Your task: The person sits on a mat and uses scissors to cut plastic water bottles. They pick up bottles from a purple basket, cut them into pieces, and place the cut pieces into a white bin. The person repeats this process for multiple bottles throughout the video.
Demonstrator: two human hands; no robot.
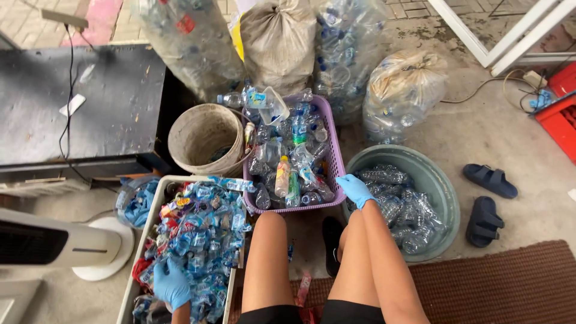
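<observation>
Gloves cover both our hands — blue ones. Our left hand (171, 283) rests, fingers curled, on the labels (201, 234) heaped in the white crate (141, 243); whether it grips any we cannot tell. Our right hand (355, 190) closes on the corner of the purple basket (333, 150) of bottles (288, 162), beside the green tub (441, 186) — sandals (487, 201) lie to its right.

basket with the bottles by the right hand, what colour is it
Purple basket, head view.
</observation>
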